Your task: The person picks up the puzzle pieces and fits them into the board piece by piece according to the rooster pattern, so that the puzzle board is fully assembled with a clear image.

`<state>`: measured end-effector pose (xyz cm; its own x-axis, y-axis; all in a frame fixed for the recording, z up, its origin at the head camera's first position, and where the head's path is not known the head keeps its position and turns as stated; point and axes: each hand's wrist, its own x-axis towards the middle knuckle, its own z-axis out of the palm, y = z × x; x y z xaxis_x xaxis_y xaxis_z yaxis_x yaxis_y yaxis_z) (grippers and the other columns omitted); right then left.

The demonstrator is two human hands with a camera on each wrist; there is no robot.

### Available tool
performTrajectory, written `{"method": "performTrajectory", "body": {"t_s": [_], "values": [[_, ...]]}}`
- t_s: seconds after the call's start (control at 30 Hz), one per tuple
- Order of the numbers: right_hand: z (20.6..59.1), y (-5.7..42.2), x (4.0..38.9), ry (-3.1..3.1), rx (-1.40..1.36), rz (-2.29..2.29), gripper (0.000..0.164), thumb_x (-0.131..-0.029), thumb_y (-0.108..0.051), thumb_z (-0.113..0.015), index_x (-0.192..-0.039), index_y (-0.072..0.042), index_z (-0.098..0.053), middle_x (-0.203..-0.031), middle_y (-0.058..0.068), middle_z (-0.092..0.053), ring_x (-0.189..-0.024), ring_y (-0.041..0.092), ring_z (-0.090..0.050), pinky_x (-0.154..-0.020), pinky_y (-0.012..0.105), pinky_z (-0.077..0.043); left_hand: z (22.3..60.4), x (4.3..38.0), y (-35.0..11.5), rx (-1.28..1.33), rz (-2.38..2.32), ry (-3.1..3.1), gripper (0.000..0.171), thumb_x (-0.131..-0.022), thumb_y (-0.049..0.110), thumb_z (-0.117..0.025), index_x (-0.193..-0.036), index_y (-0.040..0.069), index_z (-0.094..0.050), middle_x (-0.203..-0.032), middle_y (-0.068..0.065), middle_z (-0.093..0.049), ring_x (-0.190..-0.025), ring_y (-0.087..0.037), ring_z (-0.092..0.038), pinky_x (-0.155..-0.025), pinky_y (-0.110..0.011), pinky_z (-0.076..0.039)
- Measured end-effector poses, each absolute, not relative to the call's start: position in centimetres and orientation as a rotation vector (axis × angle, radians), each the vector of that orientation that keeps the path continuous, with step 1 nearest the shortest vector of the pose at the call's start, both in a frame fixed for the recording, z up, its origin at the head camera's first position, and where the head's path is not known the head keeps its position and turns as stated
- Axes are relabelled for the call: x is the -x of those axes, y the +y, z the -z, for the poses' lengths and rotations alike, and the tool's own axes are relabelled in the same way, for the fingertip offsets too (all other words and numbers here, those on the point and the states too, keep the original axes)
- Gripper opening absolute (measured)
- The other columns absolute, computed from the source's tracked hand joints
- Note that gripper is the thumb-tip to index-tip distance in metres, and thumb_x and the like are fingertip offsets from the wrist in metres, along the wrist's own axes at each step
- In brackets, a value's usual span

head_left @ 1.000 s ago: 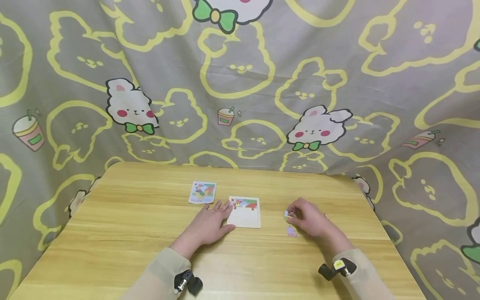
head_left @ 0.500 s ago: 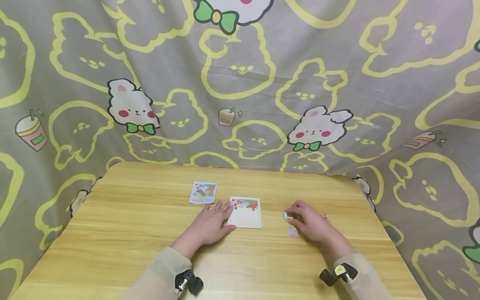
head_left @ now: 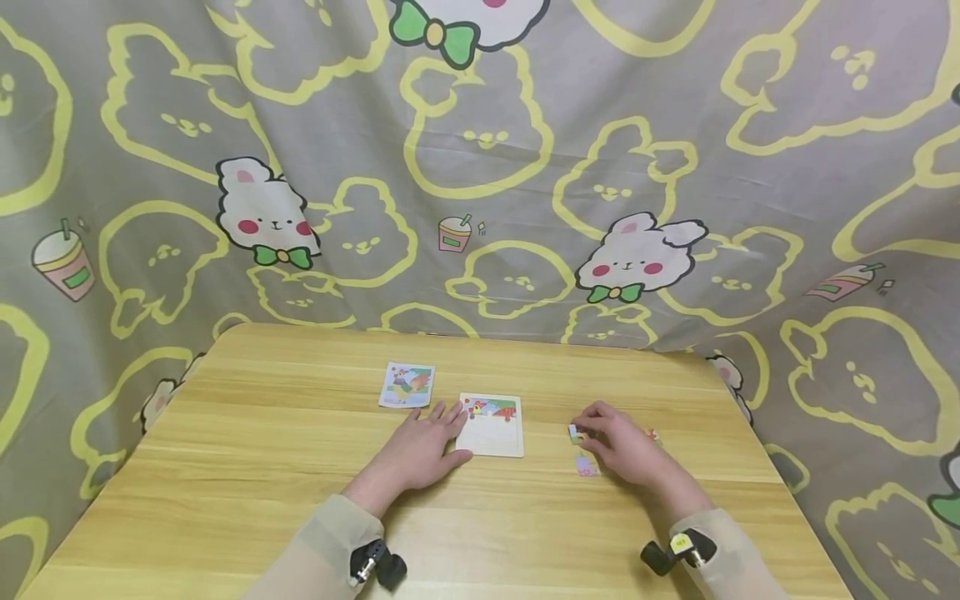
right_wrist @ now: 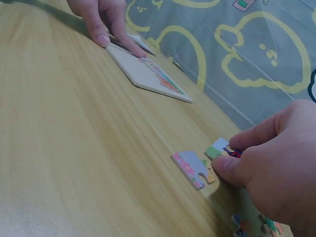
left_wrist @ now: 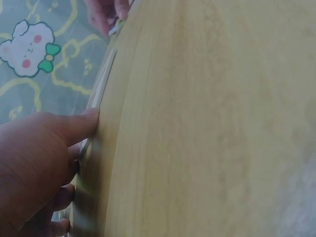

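Note:
My left hand [head_left: 420,448] lies palm down with its fingers spread, its thumb and fingertips touching the left edge of the white puzzle tray [head_left: 487,437]. The tray's top strip holds colourful pieces; below that it is bare. To the right, my right hand [head_left: 618,442] pinches a puzzle piece [right_wrist: 217,148] between thumb and fingers, at or just above the tabletop. That piece shows pale blue, green and dark red, partly hidden by the fingers. Beside it lies a lilac puzzle piece [right_wrist: 190,168] with pink flowers, a yellowish piece partly visible at its edge.
A picture card [head_left: 407,385] showing a colourful bird lies behind my left hand. More puzzle pieces [right_wrist: 271,224] lie under and beyond my right hand. The wooden table [head_left: 225,467] meets a patterned curtain [head_left: 510,208] at its back and sides.
My right hand has shifted slightly toward me, still on the piece, and loose pieces beyond its wrist show more. My left hand stays at the tray.

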<state>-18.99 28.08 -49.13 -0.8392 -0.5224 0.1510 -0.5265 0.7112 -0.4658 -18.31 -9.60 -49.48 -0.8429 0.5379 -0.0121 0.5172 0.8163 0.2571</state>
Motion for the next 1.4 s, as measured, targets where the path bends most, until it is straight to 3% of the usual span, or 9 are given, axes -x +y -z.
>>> {"method": "performTrajectory", "body": {"t_s": [0.23, 0.57, 1.4], "values": [[48.9, 28.2, 19.0, -2.946, -0.908, -0.74, 0.038, -0.096, 0.003, -0.074, -0.134, 0.006, -0.069, -0.122, 0.007, -0.062, -0.108, 0.024, -0.063, -0.09, 0.043, -0.057, 49.5, 18.3, -9.7, -0.851, -0.38, 2.909, 0.071, -0.107, 0.055, -0.057, -0.158, 0.006, -0.05, -0.166, -0.009, -0.041, -0.152, -0.039, -0.037, -0.119, -0.066, -0.029], [48.8, 28.2, 19.1, -2.976, -0.882, -0.802, 0.035, -0.103, -0.007, -0.07, -0.136, 0.002, -0.068, -0.12, 0.003, -0.06, -0.104, 0.018, -0.062, -0.089, 0.041, -0.057, 49.5, 18.4, -9.6, -0.849, -0.388, 2.909, 0.071, -0.107, 0.053, -0.057, -0.159, 0.006, -0.049, -0.166, -0.009, -0.039, -0.152, -0.04, -0.036, -0.12, -0.066, -0.027], [48.7, 25.4, 19.3, -2.827, -0.951, -0.952, 0.032, -0.1, -0.012, -0.074, -0.131, -0.006, -0.07, -0.118, -0.001, -0.065, -0.107, 0.017, -0.065, -0.096, 0.047, -0.057, 49.3, 18.2, -9.6, -0.856, -0.36, 2.925, 0.071, -0.108, 0.053, -0.055, -0.158, 0.005, -0.049, -0.166, -0.01, -0.041, -0.151, -0.04, -0.038, -0.118, -0.068, -0.031]]}}
